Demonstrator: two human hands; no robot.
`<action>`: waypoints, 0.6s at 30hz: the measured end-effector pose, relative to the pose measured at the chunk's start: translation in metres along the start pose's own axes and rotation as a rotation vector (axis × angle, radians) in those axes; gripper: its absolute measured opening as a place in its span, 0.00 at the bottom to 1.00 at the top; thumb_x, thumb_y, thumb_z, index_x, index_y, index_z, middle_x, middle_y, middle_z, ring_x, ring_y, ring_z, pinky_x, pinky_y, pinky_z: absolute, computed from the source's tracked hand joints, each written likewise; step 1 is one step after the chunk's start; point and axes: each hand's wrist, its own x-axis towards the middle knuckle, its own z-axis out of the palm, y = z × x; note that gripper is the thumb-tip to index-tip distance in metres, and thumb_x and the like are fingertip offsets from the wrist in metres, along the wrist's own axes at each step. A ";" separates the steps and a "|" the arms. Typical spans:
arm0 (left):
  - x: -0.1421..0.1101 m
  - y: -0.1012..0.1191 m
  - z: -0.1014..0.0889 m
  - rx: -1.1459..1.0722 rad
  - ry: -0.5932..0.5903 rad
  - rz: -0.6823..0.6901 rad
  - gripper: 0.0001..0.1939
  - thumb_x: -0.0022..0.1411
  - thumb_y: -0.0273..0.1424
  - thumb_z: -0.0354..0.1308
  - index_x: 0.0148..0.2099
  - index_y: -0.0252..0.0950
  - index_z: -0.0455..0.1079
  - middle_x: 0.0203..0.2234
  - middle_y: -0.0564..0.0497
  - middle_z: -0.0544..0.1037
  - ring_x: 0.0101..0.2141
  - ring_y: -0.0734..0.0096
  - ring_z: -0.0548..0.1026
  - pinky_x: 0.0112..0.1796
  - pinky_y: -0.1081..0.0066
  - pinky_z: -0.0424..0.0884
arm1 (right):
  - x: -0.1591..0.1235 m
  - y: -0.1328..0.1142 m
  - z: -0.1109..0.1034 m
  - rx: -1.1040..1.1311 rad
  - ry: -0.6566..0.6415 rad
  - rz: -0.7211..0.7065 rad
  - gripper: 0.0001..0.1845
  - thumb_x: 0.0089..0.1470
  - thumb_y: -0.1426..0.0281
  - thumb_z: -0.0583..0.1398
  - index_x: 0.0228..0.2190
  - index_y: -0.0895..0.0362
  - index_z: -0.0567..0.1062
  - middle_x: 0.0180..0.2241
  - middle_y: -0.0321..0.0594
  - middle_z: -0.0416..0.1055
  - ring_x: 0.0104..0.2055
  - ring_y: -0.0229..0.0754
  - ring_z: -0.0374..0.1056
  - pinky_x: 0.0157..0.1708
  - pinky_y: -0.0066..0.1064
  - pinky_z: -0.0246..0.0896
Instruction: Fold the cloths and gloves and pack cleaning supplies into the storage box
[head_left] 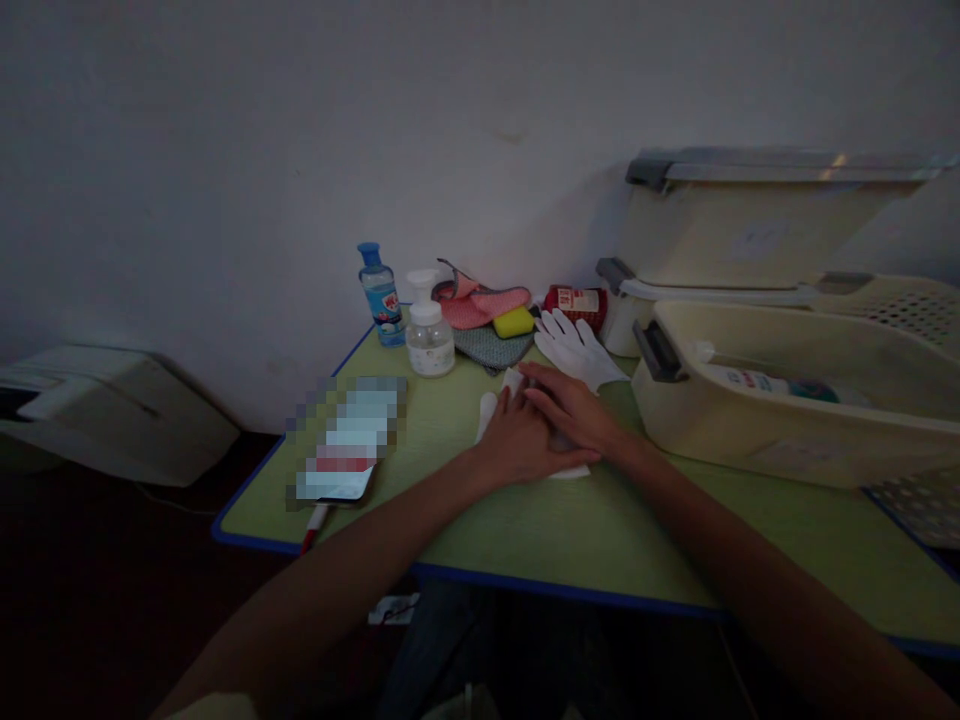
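Observation:
Near the middle of the table, a white glove (pixel 487 408) lies under my hands, with some glove fingers and a bit of the cuff edge showing. My left hand (pixel 521 440) rests flat over it, fingers stretched away from me and thumb pointing right. From the right, my right hand (pixel 571 402) overlaps the left, its fingers extended close to the left fingertips; part of it is hidden. Just behind is a second white glove (pixel 574 345), spread flat with its fingers apart.
A clear pump bottle (pixel 430 345), a blue bottle (pixel 385 305), pink cloth (pixel 480 305), grey cloth (pixel 491 347), yellow sponge (pixel 514 322) and red package (pixel 592 302) stand along the back. A phone (pixel 352 440) lies left; cream bins (pixel 765 400) fill the right side.

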 end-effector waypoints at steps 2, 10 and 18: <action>-0.001 -0.001 -0.004 -0.007 0.004 0.017 0.49 0.53 0.60 0.41 0.63 0.25 0.45 0.61 0.35 0.51 0.62 0.51 0.44 0.59 0.52 0.42 | -0.002 -0.004 -0.007 0.002 -0.008 0.020 0.23 0.58 0.64 0.47 0.51 0.60 0.66 0.49 0.48 0.68 0.50 0.45 0.65 0.50 0.41 0.59; -0.004 -0.021 -0.013 0.077 -0.036 0.059 0.45 0.58 0.56 0.35 0.64 0.23 0.42 0.62 0.36 0.48 0.62 0.54 0.44 0.59 0.53 0.42 | -0.012 0.005 -0.013 0.009 -0.203 0.009 0.29 0.60 0.59 0.43 0.58 0.61 0.56 0.59 0.50 0.55 0.60 0.46 0.52 0.57 0.45 0.49; -0.004 -0.027 -0.007 0.091 -0.081 -0.032 0.48 0.56 0.58 0.36 0.64 0.22 0.41 0.63 0.35 0.44 0.62 0.53 0.42 0.58 0.52 0.42 | -0.019 0.029 -0.004 -0.104 -0.424 -0.001 0.40 0.57 0.50 0.40 0.60 0.67 0.47 0.62 0.56 0.40 0.64 0.48 0.35 0.61 0.46 0.38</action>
